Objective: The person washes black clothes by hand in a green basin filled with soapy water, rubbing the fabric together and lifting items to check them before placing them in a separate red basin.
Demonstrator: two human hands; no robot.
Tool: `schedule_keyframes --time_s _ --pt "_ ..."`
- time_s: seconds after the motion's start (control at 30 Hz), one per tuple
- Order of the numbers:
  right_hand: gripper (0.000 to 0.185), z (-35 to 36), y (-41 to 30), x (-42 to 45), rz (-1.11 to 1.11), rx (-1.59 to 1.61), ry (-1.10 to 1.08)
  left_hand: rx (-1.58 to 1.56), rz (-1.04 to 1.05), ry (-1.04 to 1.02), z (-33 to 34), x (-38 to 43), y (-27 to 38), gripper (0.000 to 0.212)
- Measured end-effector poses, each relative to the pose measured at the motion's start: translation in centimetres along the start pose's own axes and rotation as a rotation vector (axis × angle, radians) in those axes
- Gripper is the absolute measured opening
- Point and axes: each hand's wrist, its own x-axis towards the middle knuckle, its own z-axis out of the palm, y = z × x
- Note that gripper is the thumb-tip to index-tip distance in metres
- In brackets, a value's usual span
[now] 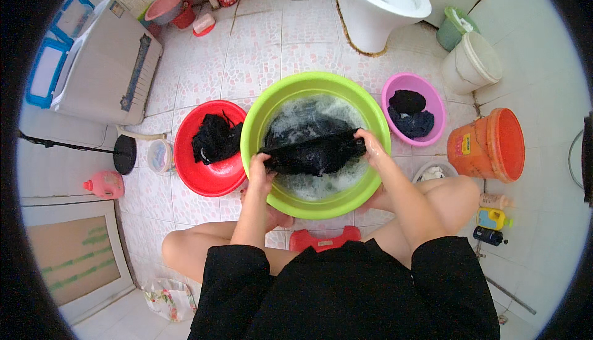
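A wet black garment [315,153] is stretched between my two hands over a large lime-green basin [315,210]. My left hand [260,173] grips its left end near the basin's rim. At the opposite end, my right hand [370,146] holds the upper right corner. Soapy water [301,189] with white suds fills much of the basin, and more dark cloth [305,120] lies in it behind the garment. Some of the lower edge hangs down to the foam; whether it dips in is hard to tell.
Left stands a red basin [204,184] holding black clothing [215,138]; right, a pink-purple basin [394,85] with dark clothes [410,113]. An orange bucket [472,147] and white bucket [468,64] line the right wall. Farther off are a toilet [375,24] and a washing machine [106,66].
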Motion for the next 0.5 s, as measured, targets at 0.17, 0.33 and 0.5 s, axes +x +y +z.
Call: schedule_keyframes --time_s 0.17,0.33,0.5 --pt "0.036 3.1 -7.7 -5.1 -0.234 0.011 -0.122 -0.041 0.126 -0.171 2.1 -2.2 8.2 0.026" --pt "0.042 4.4 -14.5 -10.7 -0.305 0.054 -0.304 -0.043 0.14 -0.392 6.4 -8.5 15.1 0.033" --pt "0.031 6.6 -20.8 -18.4 -0.396 0.204 -0.515 -0.141 0.218 -0.727 7.3 -15.2 21.9 0.035"
